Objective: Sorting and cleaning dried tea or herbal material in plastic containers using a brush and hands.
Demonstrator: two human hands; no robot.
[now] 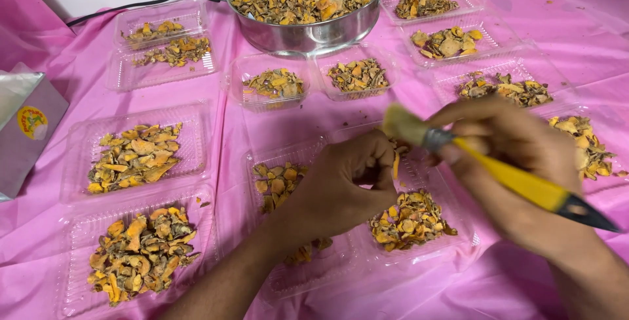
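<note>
My left hand (341, 186) hovers over two clear plastic trays, fingers pinched on a thin orange dried slice (396, 163). My right hand (517, 163) grips a yellow-handled brush (517, 179) with a black end; its pale bristles (401, 123) point up-left, just above the slice. Below the hands, one clear tray (458, 225) holds a heap of dried orange-brown slices (409, 218). The tray to its left (295, 274) holds more slices, partly hidden by my left wrist.
A steel pot (308, 32) heaped with dried slices stands at the back centre. Several clear trays of slices (134, 156) lie all over the pink cloth (229, 130). A silver foil bag (26, 130) sits at the left edge. A black cable (131, 5) runs behind.
</note>
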